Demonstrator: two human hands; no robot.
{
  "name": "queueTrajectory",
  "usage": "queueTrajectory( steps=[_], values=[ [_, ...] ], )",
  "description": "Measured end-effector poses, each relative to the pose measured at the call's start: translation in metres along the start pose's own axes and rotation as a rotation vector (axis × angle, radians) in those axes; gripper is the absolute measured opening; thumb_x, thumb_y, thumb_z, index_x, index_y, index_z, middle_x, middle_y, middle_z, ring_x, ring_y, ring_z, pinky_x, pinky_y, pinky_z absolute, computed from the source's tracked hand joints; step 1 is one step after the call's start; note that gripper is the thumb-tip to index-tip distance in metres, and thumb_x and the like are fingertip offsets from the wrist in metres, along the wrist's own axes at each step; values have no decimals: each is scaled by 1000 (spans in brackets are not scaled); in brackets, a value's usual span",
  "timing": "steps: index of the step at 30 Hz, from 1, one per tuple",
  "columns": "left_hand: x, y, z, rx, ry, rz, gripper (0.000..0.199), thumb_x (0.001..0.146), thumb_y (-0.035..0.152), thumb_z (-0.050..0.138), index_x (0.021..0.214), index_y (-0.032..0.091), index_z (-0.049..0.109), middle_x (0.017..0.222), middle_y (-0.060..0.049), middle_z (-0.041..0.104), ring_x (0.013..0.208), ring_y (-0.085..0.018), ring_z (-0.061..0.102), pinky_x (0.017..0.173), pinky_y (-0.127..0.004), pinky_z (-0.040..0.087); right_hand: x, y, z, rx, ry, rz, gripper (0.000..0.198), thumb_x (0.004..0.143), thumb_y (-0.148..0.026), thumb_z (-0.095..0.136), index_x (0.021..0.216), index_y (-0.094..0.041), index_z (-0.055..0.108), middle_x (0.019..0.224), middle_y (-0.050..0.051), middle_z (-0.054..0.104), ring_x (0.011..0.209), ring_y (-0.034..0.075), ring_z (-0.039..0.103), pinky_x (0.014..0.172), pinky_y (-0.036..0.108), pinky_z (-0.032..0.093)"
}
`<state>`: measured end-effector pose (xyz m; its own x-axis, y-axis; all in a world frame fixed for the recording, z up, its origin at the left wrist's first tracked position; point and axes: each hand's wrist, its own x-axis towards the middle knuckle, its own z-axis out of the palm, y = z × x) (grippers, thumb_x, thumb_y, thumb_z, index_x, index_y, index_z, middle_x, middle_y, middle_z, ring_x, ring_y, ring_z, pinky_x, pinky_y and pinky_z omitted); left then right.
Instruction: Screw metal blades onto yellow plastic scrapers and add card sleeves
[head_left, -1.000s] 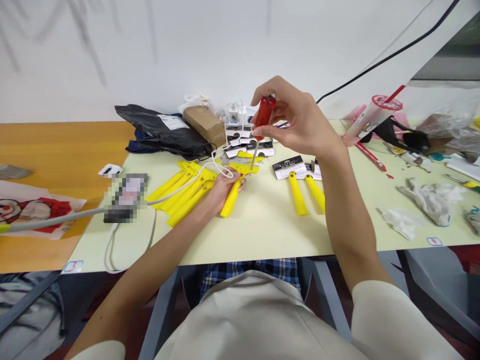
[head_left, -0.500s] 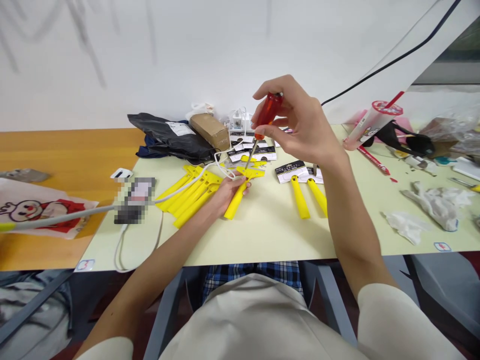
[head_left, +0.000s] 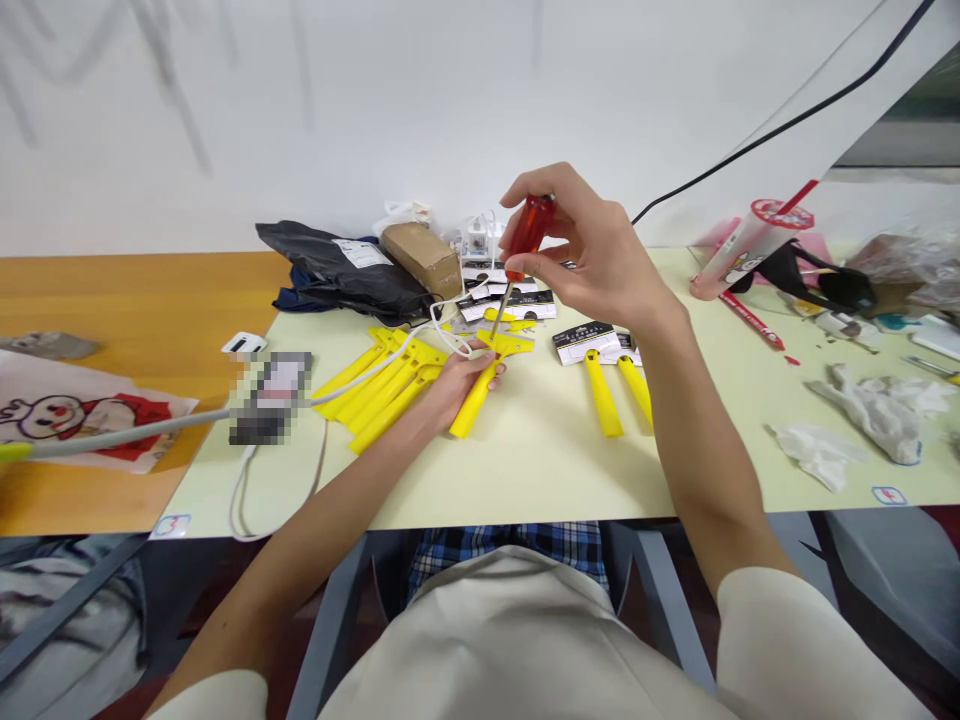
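My left hand point(head_left: 466, 382) is closed around a yellow scraper point(head_left: 472, 408), near its wide head, with the handle slanting toward me. My right hand point(head_left: 589, 250) grips the red handle of a screwdriver point(head_left: 531, 232), thumb and fingers wrapped about it. The screwdriver's shaft points down and its tip meets the scraper's head; the exact contact point is too small to make out. Left of my left hand lies a row of several yellow scrapers point(head_left: 394, 385). Two more yellow handles point(head_left: 604, 400) rest to the right, beside black-and-white cards point(head_left: 585, 343).
Behind my hands are a black plastic bag point(head_left: 337, 275), a cardboard box point(head_left: 424, 258) and more packaging cards point(head_left: 517, 303). A white cable point(head_left: 360, 378) crosses the scraper row. At right stand a cup with a straw point(head_left: 750, 245), a red marker point(head_left: 754, 322) and crumpled tissue point(head_left: 817, 452).
My right hand and the screwdriver have shifted slightly left and down, with the fingers turned a little on the handle. The left hand keeps hold of the scraper.
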<state>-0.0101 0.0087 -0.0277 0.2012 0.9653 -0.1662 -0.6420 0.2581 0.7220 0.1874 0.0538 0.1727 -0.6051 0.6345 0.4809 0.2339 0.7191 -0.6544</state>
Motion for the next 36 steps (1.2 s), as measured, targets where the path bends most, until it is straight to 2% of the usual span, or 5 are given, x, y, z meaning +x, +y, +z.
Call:
queueTrajectory(
  steps=[12,19,25,30,36],
  values=[
    [0,-2,1,-1,51,0,42,79,13,88,104,20,55,96,-4,66,79,-15,68,60,-23,48,-2,-4,-4,11,-66,-37,42,98,-42,74,137,-32,62,130,8,73,118,29,70,97,44,64],
    [-2,-2,2,29,19,-1,46,78,16,90,106,21,54,94,-3,66,77,-15,68,60,-24,47,0,-1,-5,-95,11,-32,39,92,-53,83,125,-37,69,117,6,73,110,32,70,96,49,65],
    [-2,-1,3,31,35,-3,45,78,15,90,103,21,53,94,-3,66,76,-15,67,61,-24,46,-2,-1,-6,-75,-54,-42,46,101,-51,71,143,-37,60,128,7,72,118,31,68,96,45,64],
    [-1,-2,2,56,22,-9,45,78,17,91,102,21,53,97,-5,68,77,-16,68,61,-26,46,0,3,-4,-93,-26,-49,43,98,-58,72,134,-36,63,119,6,74,109,33,72,93,49,65],
    [2,-4,-3,21,18,-3,49,77,16,91,105,22,52,92,-3,67,77,-16,68,61,-25,45,0,6,-2,-131,-124,-134,32,110,-44,57,139,-32,54,138,9,64,112,30,71,109,52,58]
  ],
)
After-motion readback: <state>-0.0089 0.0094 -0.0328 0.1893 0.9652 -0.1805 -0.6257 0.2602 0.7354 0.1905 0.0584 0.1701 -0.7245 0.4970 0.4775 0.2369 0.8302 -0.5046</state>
